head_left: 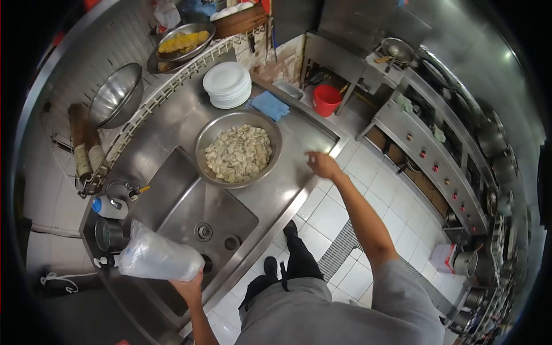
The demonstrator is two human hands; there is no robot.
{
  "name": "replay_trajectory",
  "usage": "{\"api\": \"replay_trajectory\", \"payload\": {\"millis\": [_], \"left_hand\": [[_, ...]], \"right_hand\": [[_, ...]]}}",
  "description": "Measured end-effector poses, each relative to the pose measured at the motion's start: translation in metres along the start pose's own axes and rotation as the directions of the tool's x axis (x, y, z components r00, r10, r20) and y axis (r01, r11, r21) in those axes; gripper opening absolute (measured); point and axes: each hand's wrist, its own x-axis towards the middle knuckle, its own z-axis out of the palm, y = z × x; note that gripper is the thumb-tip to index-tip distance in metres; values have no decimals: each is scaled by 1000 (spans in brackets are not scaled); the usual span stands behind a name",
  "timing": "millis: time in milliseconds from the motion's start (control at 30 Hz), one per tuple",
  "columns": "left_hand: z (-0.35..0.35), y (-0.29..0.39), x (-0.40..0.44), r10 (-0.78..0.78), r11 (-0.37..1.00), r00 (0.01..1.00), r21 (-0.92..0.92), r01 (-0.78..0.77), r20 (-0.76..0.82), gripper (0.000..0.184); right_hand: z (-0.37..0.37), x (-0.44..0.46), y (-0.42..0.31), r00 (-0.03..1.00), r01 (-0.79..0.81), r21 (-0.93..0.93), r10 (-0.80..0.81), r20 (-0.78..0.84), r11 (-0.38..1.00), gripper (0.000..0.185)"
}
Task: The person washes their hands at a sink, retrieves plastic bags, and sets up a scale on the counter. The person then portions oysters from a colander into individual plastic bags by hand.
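At the lower left, my left hand [190,283] grips the end of a bulky, roll-shaped bundle of clear plastic [158,253], held over the sink [230,213]. Its fingers are partly hidden behind the plastic. Out to the right, my right hand [322,165] hovers near the front edge of the steel counter [287,172], its fingers loosely bent and apart with nothing in them. Between the hands and farther back stands a wide metal bowl [202,164] holding many pale, flat pieces, perhaps shellfish [238,152]. Neither hand touches it.
Behind the bowl are stacked white plates [226,80] and a folded blue cloth [269,106]. A wire rack [172,86] with bowls runs along the left wall. On the floor sits a red bucket [327,100]; a stove [428,138] lines the right side.
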Motion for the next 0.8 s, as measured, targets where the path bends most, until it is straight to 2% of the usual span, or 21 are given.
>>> {"api": "replay_trajectory", "payload": {"millis": [33, 67, 100, 133, 167, 200, 233, 267, 333, 367, 467, 500, 567, 600, 633, 700, 767, 800], "left_hand": [[0, 3, -4, -34, 994, 999, 102, 36, -18, 105], [2, 6, -9, -47, 992, 999, 118, 50, -27, 105], [2, 10, -14, -64, 964, 997, 257, 71, -38, 105], [7, 18, -11, -75, 918, 996, 388, 86, -44, 104], [18, 42, -10, -83, 978, 994, 184, 95, -70, 103], [29, 63, -13, -104, 994, 990, -26, 102, -99, 103], [31, 60, -17, -56, 987, 989, 145, 76, -136, 100], [37, 63, -19, -73, 983, 987, 157, 95, -142, 100], [42, 71, -21, -104, 965, 983, 224, 136, -148, 98], [51, 85, -24, -129, 978, 972, 136, 157, -196, 98], [59, 94, -27, -201, 960, 951, 144, 238, -233, 98], [60, 89, -28, -154, 975, 961, 123, 186, -232, 92], [65, 101, -26, -169, 969, 956, 135, 205, -239, 89], [69, 110, -26, -179, 964, 955, 151, 218, -236, 85], [74, 120, -25, -242, 967, 938, 21, 255, -249, 80], [75, 119, -30, -256, 961, 926, 25, 274, -278, 79], [67, 110, -37, -240, 962, 933, 64, 266, -268, 81], [63, 104, -39, -239, 962, 933, 64, 265, -271, 81]], "right_hand": [[4, 47, 11, 986, 107, -6, -106, -127, 994, 39], [12, 99, 21, 956, 171, -69, -183, -229, 983, 36], [0, 136, -2, 968, 122, -26, -125, -217, 992, 35], [7, 174, -9, 953, 150, -10, -147, -267, 989, 34], [11, 210, -11, 933, 177, -2, -168, -317, 984, 33], [18, 242, -15, 928, 213, -37, -214, -305, 976, 36], [27, 264, -17, 921, 252, -68, -261, -289, 965, 40], [31, 271, -16, 926, 258, -61, -265, -269, 964, 40], [37, 280, -21, 986, 155, -282, -167, -21, 947, 53], [48, 284, -3, 984, 171, -165, -161, 73, 971, 64], [39, 224, 33, 944, 329, -225, -313, 106, 917, 63], [35, 188, 37, 930, 366, -238, -347, 120, 899, 62], [31, 122, 38, 926, 378, -262, -356, 128, 888, 57], [38, 92, 37, 922, 386, -215, -381, 66, 897, 56], [47, 64, 30, 923, 384, -219, -376, 80, 897, 59], [55, 18, -14, 924, 371, -244, -331, 192, 896, 62], [67, -19, -59, 906, 399, -174, -358, 227, 900, 59], [97, -32, -61, 881, 465, -123, -447, 154, 877, 54]]}}
